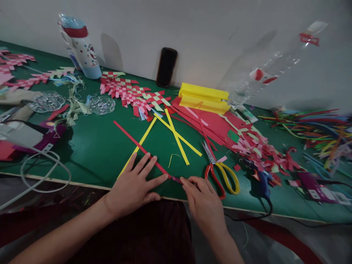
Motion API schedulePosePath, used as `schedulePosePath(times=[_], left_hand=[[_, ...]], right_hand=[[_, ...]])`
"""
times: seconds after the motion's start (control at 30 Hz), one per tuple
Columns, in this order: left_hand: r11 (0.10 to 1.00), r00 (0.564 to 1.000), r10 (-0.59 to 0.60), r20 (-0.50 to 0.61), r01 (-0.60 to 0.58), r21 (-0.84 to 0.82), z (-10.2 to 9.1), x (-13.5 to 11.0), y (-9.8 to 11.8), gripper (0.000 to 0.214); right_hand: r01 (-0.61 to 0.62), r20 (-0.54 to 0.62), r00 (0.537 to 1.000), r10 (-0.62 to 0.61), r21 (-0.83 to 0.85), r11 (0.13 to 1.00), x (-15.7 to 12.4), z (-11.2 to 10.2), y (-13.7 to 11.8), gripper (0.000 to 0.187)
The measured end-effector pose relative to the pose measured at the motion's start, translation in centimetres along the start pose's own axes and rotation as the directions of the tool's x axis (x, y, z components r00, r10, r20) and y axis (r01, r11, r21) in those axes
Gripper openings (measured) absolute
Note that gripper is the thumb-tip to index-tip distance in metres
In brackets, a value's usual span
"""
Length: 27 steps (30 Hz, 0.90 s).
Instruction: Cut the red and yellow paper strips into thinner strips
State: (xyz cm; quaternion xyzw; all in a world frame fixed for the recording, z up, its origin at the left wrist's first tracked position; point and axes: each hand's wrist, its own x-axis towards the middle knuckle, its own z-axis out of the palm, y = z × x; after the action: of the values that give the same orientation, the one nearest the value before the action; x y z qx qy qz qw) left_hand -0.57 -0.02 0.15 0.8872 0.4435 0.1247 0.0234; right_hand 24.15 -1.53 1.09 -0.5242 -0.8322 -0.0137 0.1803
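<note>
A narrow red paper strip [129, 136] lies slantwise on the green tabletop, crossing over a yellow paper strip [145, 135]. My left hand [134, 179] rests flat with fingers spread, its fingertips touching the red strip. At the strip's near end, my right hand [202, 194] pinches a thin purple piece [176, 179]; whether it joins the strip I cannot tell. Two more yellow strips [180, 146] cross each other farther back. Scissors [213, 163] with one red and one yellow handle lie just right of my right hand, blades apart.
Woven paper pieces [129, 91] lie along the back, beside a bottle [82, 51] and a leaning phone [167, 67]. Red sheets [202, 124], folded yellow paper [203, 97], a tilted plastic bottle [264, 77], scraps [255, 145] and a blue glue gun [264, 183] sit to the right.
</note>
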Motion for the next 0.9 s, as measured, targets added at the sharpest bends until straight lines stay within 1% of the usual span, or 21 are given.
schedulePosePath(times=[0.3, 0.5, 0.7, 0.9], left_hand=[[1.000, 1.000, -0.006, 0.028, 0.006, 0.005, 0.1, -0.1, 0.0, 0.057], [1.000, 1.000, 0.001, 0.008, -0.001, 0.025, 0.2, -0.1, -0.1, 0.069], [1.000, 1.000, 0.009, 0.018, -0.009, 0.007, 0.1, -0.1, -0.2, 0.063], [1.000, 1.000, 0.009, 0.014, -0.009, -0.008, 0.3, -0.2, -0.4, 0.063]], right_hand=[[0.015, -0.007, 1.000, -0.015, -0.026, 1.000, -0.1, -0.2, 1.1, 0.029], [0.026, 0.018, 0.999, -0.027, 0.025, 0.999, -0.2, -0.4, 0.6, 0.028], [0.040, 0.014, 0.999, -0.040, 0.016, 0.999, -0.3, -0.2, -0.3, 0.028], [0.026, 0.011, 1.000, -0.026, 0.001, 1.000, -0.1, -0.1, 0.2, 0.028]])
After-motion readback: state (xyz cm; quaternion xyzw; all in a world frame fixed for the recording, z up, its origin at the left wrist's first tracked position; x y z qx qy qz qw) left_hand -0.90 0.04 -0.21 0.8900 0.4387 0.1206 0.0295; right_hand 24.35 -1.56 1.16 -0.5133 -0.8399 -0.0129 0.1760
